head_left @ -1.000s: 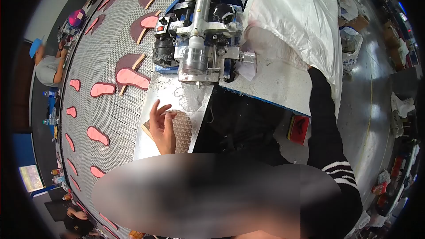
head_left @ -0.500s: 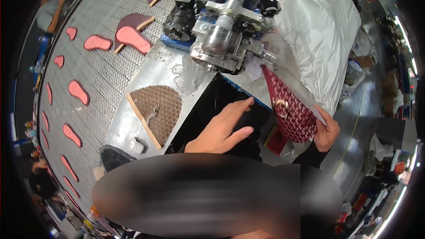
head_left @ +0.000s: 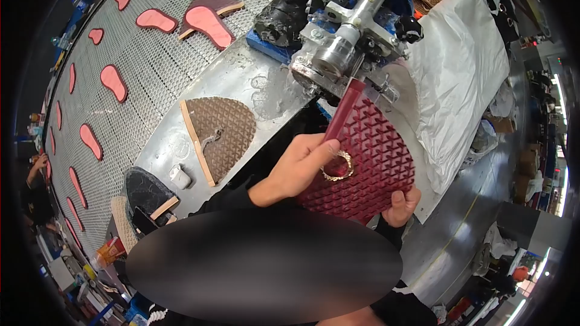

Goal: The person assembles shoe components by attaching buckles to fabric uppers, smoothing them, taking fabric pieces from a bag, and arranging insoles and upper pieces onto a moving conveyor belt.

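A dark red, woven-pattern shoe upper (head_left: 377, 157) with a gold ring ornament (head_left: 338, 166) is spread between my two hands in front of the machine (head_left: 338, 42). My left hand (head_left: 296, 170) is closed on its left side, thumb on top beside the ring. At the lower right edge, my right hand (head_left: 401, 206) grips the piece with curled fingers. The upper's smooth red edge strip points up to the machine's metal head, where the tip meets or overlaps it; I cannot tell which. A brown woven upper (head_left: 232, 133) with a tan edge lies to the left on the metal table.
Pink insoles (head_left: 113, 83) and more uppers lie on a mesh conveyor (head_left: 145, 66) at the left. A black piece (head_left: 145, 187) and a small white case (head_left: 180, 176) rest on the metal table (head_left: 163, 151). White plastic sheeting (head_left: 462, 60) covers something right of the machine.
The red upper has turned and come left, its patterned face now spread toward me. My left hand, earlier open and apart, has taken hold of it. The camera view has shifted.
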The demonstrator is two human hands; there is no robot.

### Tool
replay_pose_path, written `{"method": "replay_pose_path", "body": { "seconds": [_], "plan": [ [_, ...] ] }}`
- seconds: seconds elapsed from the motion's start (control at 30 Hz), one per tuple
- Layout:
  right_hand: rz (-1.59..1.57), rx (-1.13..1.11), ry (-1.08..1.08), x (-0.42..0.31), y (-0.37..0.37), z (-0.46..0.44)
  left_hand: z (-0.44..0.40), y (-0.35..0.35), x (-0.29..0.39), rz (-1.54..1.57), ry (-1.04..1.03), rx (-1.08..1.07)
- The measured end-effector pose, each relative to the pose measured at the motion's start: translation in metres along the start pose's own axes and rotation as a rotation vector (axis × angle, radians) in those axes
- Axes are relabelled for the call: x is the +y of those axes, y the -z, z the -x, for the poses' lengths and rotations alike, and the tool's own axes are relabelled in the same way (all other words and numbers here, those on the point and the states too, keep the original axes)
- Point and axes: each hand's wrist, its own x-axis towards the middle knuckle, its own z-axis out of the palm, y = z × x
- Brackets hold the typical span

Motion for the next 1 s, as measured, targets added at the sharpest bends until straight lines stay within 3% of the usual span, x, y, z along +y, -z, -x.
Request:
{"method": "replay_pose_path", "body": {
  "seconds": [0.2, 0.5, 0.63, 0.77, 0.93, 1.0],
  "plan": [
    [0.138, 0.056, -0.037, -0.018, -0.044, -0.023, -0.001, 0.02, -0.003, 0.078, 0.004, 0.086],
    [0.0, -0.061, -0.177, -0.005, -0.082, -0.066, -0.001, 0.056, -0.011, 0.016, -0.068, 0.385],
    [-0.004, -0.145, -0.179, -0.006, -0.111, -0.09, 0.004, 0.059, 0.006, 0.227, -0.168, 0.458],
    [0.093, -0.272, -0.2, 0.004, -0.113, -0.107, 0.018, 0.075, -0.002, 0.333, -0.168, 0.457],
    [-0.231, -0.182, -0.31, 0.02, -0.113, -0.104, 0.045, 0.064, -0.029, 0.418, -0.078, 0.334],
    [0.179, -0.043, -0.331, 0.036, -0.1, -0.103, 0.052, 0.057, -0.044, 0.501, -0.076, 0.192]
  ]
}}
